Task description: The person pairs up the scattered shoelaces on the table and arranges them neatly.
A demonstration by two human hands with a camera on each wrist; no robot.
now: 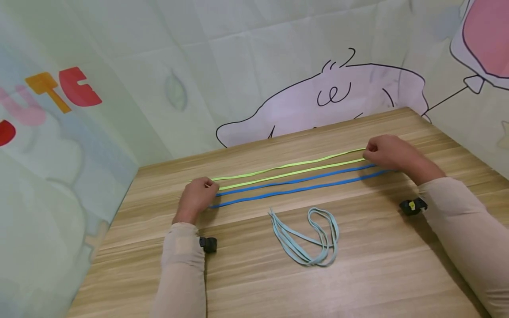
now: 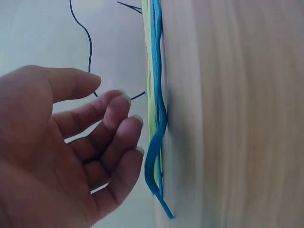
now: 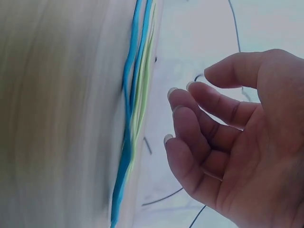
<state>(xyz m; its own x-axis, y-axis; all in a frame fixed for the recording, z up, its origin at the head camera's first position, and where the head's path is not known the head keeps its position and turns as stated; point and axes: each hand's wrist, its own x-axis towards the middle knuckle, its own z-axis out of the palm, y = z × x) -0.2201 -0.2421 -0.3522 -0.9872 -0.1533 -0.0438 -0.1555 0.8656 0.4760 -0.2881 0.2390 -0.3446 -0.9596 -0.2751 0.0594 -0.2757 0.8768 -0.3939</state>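
Two lime-green lace strands (image 1: 280, 167) and two blue lace strands (image 1: 286, 192) lie stretched side by side across the wooden table. My left hand (image 1: 197, 196) hovers by their left ends; in the left wrist view its fingers are loosely bent, and the thumb stands apart from them. Beside the right ends is my right hand (image 1: 391, 152). The right wrist view shows that hand's fingers (image 3: 185, 123) softly curved, with nothing between them and a gap to the laces. Nearer to me, a pale blue lace (image 1: 318, 263) rests folded in loose loops.
The wooden table (image 1: 246, 282) meets a printed cloth backdrop (image 1: 191, 53) at its far and left edges. Black wrist cameras (image 1: 413, 206) sit at both cuffs. Beige sleeves (image 1: 461, 212) cover the forearms.
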